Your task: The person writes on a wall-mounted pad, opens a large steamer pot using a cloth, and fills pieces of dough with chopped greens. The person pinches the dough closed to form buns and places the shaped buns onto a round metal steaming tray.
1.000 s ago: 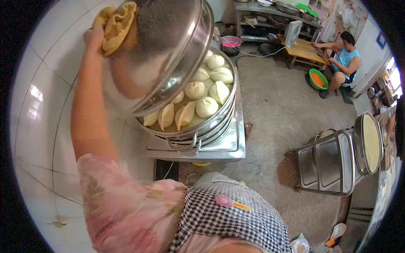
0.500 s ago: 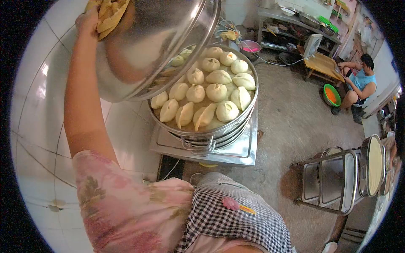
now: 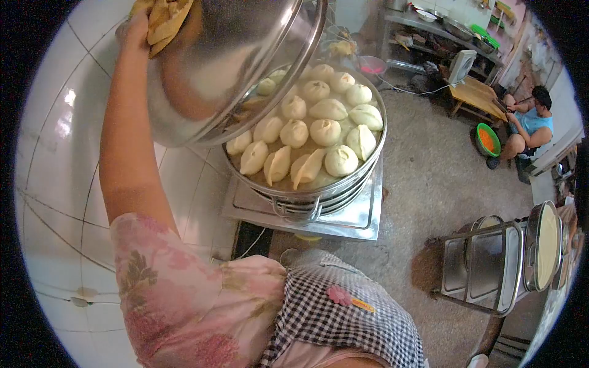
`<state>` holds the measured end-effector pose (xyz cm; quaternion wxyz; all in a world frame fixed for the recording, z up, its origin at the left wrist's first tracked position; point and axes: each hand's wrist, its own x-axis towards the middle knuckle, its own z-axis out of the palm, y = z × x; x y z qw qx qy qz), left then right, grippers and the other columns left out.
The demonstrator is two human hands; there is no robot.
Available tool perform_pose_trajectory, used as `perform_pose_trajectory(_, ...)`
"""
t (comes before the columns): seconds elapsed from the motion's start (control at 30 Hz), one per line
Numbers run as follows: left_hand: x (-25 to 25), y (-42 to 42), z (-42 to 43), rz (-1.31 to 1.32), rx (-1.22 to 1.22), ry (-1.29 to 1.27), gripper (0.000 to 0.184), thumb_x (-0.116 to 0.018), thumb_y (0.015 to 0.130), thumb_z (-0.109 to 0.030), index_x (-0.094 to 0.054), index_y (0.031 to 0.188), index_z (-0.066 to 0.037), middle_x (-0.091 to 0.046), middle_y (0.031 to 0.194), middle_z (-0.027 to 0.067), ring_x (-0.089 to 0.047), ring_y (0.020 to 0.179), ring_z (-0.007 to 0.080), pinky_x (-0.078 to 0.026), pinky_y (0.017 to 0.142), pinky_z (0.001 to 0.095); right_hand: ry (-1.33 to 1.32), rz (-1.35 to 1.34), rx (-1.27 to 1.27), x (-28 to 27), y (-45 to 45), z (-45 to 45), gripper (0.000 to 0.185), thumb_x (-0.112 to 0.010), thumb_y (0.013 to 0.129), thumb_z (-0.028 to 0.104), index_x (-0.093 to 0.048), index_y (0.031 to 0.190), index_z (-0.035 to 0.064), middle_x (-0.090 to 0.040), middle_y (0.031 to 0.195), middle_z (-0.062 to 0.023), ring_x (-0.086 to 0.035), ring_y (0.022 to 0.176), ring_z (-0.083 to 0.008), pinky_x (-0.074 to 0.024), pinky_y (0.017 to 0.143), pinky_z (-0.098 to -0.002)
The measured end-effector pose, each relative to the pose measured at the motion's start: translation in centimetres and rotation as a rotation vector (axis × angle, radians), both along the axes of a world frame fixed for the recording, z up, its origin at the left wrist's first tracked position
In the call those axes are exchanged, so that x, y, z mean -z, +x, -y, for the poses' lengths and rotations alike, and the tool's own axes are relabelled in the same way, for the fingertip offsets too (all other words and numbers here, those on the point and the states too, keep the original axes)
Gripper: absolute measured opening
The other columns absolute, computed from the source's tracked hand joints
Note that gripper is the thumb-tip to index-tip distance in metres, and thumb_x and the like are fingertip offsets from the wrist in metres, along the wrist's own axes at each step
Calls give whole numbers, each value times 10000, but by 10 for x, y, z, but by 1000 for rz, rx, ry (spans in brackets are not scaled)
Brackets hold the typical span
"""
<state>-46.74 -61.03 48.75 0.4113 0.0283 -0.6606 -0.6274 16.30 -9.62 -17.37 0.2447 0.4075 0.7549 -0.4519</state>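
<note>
Left hand (image 3: 134, 29): clenched on yellow cloth (image 3: 170, 26) at shiny, domed metal lid (image 3: 215, 67)
Pale dough buns (image 3: 325, 132): round, crescent
Round steel steamer (image 3: 343, 186): left edge behind lid
Right hand: unseen, cannot tell

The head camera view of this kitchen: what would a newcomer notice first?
Probably the pale buns, some round, some folded, crowding the round metal steamer at the centre. A big shiny lid tilts over their left side, the left hand gripping a yellow cloth at its top. Far right, a green bowl of something orange stands beside a seated person.
</note>
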Motion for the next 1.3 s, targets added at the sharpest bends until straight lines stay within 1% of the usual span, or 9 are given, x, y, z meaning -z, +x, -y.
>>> perform_pose_trajectory(0.2,6,-67,67,48,82,-22,597,-643,798,-409,-523,1139,66,-603,1066,157,-607,912,251,-497,753,372,-6,13,10,6,7,4,279,-572,874,214,-574,1082,29,-640,997,-105,-600,928,-213,-465,851,-344)
perform_pose_trajectory(0.4,10,-68,51,149,34,-39,607,-652,781,-427,-538,1123,61,-609,1056,149,-614,874,248,-499,734,369,-14,19,43,3,16,8,289,-573,873,218,-573,1093,31,-639,1007,-107,-599,937,-214,-464,856,-347)
perform_pose_trajectory(0.53,27,-36,-1,152,58,-83,617,-672,742,-279,-463,1126,157,-583,1062,208,-604,887,279,-499,712,406,-17,16,81,1,24,11,296,-574,872,221,-572,1100,32,-639,1013,-107,-599,943,-215,-462,859,-349)
perform_pose_trajectory(0.63,40,-58,8,260,-84,-307,608,-671,730,-306,-507,1075,167,-590,1045,224,-603,905,257,-495,708,397,-21,10,114,2,32,15,301,-574,872,223,-572,1105,33,-639,1018,-108,-599,947,-215,-461,862,-350)
perform_pose_trajectory(0.73,62,-60,-10,351,-28,-318,586,-676,704,-326,-557,1003,165,-607,1005,236,-602,912,250,-486,721,385,-23,-1,154,-6,38,20,306,-574,872,225,-571,1111,34,-638,1023,-108,-598,952,-216,-460,864,-352)
perform_pose_trajectory(0.83,88,-74,-22,331,-219,-624,550,-682,678,-298,-578,958,165,-620,961,246,-614,869,274,-482,734,369,-25,-18,195,-5,52,23,311,-575,871,227,-570,1116,35,-638,1028,-109,-598,956,-217,-460,867,-353)
perform_pose_trajectory(1.13,149,-38,-100,398,-61,-630,485,-682,624,-195,-579,966,133,-624,932,235,-619,840,290,-485,734,358,-98,-150,304,21,115,34,327,-576,870,232,-568,1132,37,-637,1043,-111,-597,970,-218,-457,874,-357)
perform_pose_trajectory(1.23,166,-42,-108,415,82,-564,474,-681,623,-185,-576,961,130,-626,917,226,-619,819,283,-486,722,359,-166,-230,465,26,132,39,353,-578,867,242,-563,1158,43,-634,1066,-113,-593,991,-223,-451,887,-364)
perform_pose_trajectory(1.3,172,-40,-117,442,97,-557,469,-680,624,-182,-574,960,128,-625,916,227,-619,816,284,-488,715,361,-16,-113,264,31,136,41,393,-565,873,255,-538,1201,40,-616,1121,-117,-577,1040,-232,-438,912,-369)
